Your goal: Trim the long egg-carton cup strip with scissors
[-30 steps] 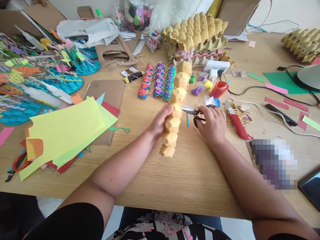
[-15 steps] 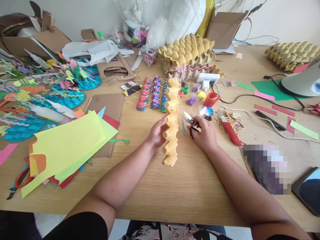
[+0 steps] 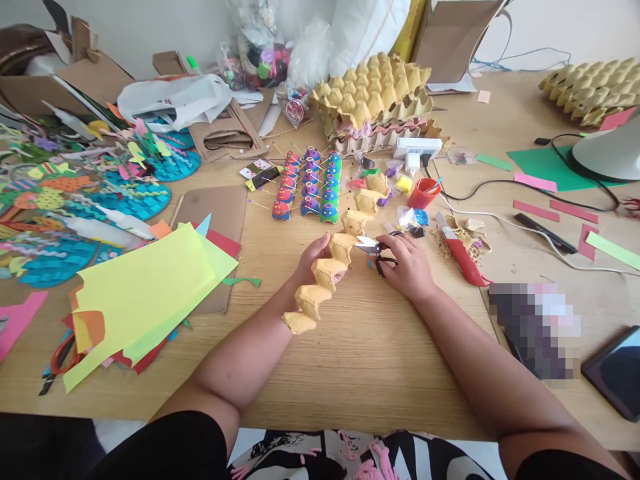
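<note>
My left hand is closed around the middle of a long strip of yellow egg carton, which slants from lower left to upper right above the table. In my right hand is a pair of black-handled scissors. Their blades point left and meet the right edge of the strip near its middle; whether they cut into the card I cannot tell. Beyond the strip stand painted egg-carton caterpillars in a red and blue row, a purple row and a green and blue row.
Yellow paper sheets lie at left beside blue woven crafts. Stacked egg trays stand at the back. To the right are a red cup, a red-handled knife, a power strip with cables and a phone.
The egg-carton strip has swung from upright to a slant, its near end moving left and far end right. The scissors have shifted slightly left, up to the strip's edge.
</note>
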`<state>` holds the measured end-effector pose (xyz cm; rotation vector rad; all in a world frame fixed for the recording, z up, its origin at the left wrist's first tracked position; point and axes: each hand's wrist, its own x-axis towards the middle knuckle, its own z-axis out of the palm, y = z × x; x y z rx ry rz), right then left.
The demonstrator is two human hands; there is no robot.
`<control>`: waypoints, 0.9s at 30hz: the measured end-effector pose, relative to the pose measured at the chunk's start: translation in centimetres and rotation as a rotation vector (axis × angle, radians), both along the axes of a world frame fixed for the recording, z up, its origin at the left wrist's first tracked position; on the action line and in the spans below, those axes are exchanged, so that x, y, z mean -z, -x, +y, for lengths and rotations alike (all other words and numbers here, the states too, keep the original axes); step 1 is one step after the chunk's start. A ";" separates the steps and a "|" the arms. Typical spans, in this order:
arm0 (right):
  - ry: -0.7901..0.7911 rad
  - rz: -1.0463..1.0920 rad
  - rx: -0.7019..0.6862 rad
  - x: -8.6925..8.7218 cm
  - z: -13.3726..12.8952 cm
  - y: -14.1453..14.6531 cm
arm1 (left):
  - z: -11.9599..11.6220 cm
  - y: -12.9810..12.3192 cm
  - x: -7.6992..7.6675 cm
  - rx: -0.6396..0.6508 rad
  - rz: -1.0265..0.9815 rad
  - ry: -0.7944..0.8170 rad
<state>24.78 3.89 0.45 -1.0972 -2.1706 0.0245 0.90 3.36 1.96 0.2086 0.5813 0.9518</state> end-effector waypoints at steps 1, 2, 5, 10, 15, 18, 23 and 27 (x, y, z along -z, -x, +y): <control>-0.014 -0.010 -0.009 0.0 0.0 0.0 | 0.0 0.0 0.0 0.007 -0.025 -0.010; -0.022 -0.015 -0.014 0.0 -0.1 0.1 | 0.0 0.0 0.0 0.012 -0.038 -0.014; -0.032 -0.026 -0.020 0.0 -0.1 0.1 | 0.1 0.1 -0.1 0.020 -0.055 0.030; -0.058 -0.042 -0.012 0.0 -0.2 0.3 | 0.5 0.3 0.1 0.006 -0.084 0.082; -0.073 -0.070 -0.004 -0.2 -0.3 0.4 | 0.6 0.3 0.1 0.020 -0.119 0.074; -0.083 -0.093 0.014 -0.3 -0.4 0.4 | 0.7 0.2 -0.1 0.025 -0.092 0.082; -0.088 -0.118 0.043 -0.2 -0.3 0.4 | 0.9 0.3 0.1 0.039 -0.103 0.071; -0.111 -0.160 0.084 -0.3 -0.4 0.5 | 1.1 0.4 0.6 0.045 -0.103 0.031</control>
